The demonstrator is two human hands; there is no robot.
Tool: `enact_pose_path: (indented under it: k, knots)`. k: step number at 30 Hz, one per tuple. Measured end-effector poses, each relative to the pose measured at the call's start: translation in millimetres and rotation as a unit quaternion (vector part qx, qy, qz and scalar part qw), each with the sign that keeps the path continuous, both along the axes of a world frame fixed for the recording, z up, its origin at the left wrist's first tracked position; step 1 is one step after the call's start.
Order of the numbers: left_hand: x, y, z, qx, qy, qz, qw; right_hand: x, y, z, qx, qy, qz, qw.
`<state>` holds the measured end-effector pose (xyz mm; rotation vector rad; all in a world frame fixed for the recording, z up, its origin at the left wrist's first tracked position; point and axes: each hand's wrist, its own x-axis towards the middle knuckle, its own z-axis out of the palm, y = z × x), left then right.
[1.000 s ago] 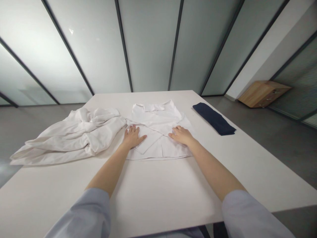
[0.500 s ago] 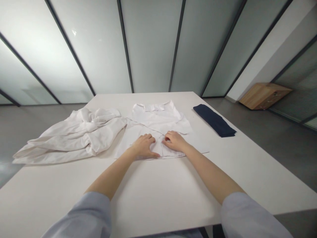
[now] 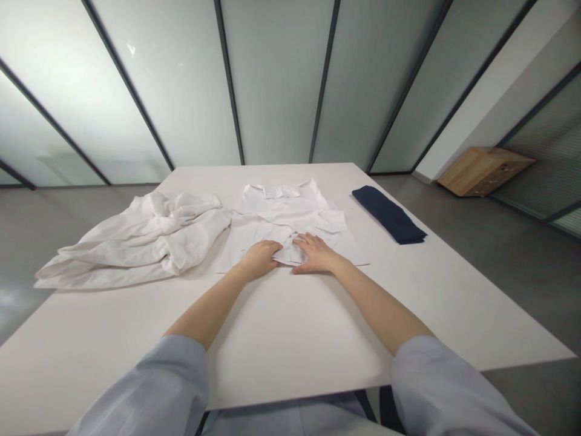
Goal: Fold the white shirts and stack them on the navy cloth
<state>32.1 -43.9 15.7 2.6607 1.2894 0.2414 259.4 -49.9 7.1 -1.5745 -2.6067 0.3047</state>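
Note:
A white shirt (image 3: pixel 290 222) lies in front of me, its collar end away from me and its lower part folded up in wrinkles. At the near edge, my left hand (image 3: pixel 261 258) is closed on the bunched cloth, fingertips partly hidden in the folds. Just to its right, my right hand (image 3: pixel 318 254) rests on the same edge with fingers spread over the fabric and thumb stretched out near the table surface. A small gathered ridge of cloth rises between both hands.
A loose white garment (image 3: pixel 149 242) is heaped left of the shirt, hanging over the table's left edge. Folded dark navy cloth (image 3: pixel 388 214) lies on the right. All rest on a white table (image 3: pixel 281 339). Behind stand frosted glass panels (image 3: pixel 276 79); a wooden cabinet (image 3: pixel 481 171) is at the far right.
The shirt's near edge has been pushed away from me and the cloth has bunched into folds. My right hand has opened out its fingers; my left has shifted slightly forward.

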Motion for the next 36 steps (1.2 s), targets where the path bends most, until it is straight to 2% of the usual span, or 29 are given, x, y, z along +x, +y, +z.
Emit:
enact_pose_path:
  k: [3,9,14,17,22,26,31,36]
  knots:
    - [3,-3,1.9,0.003,0.019,0.029,0.999,-4,-1,-1.4,-0.019,0.009,-0.012,1.0]
    - [4,-3,7.1,-0.031,0.031,0.057,0.997,-2,6,3.5,0.016,0.035,-0.002,0.999]
    - [-5,-9,6.1,-0.049,0.043,0.006,0.998,10,2,2.9,0.028,0.023,-0.001,0.999]
    - [-18,-20,4.7,-0.054,0.065,-0.006,0.996,28,-10,-1.0,0.05,0.008,-0.044,0.998]
    - [-56,-33,2.8,-0.015,0.07,0.107,0.992,74,-31,-10.3,0.066,0.002,-0.134,0.989]
    - [-90,-30,2.8,-0.038,0.02,0.135,0.99,105,-39,-18.5,0.076,0.046,-0.14,0.986]
    - [-107,-26,11.6,-0.072,-0.049,0.149,0.985,117,-41,-20.6,0.077,0.111,-0.15,0.979]
    - [-109,-34,29.3,-0.097,-0.085,0.152,0.98,123,-46,-8.8,0.068,0.16,-0.169,0.97]
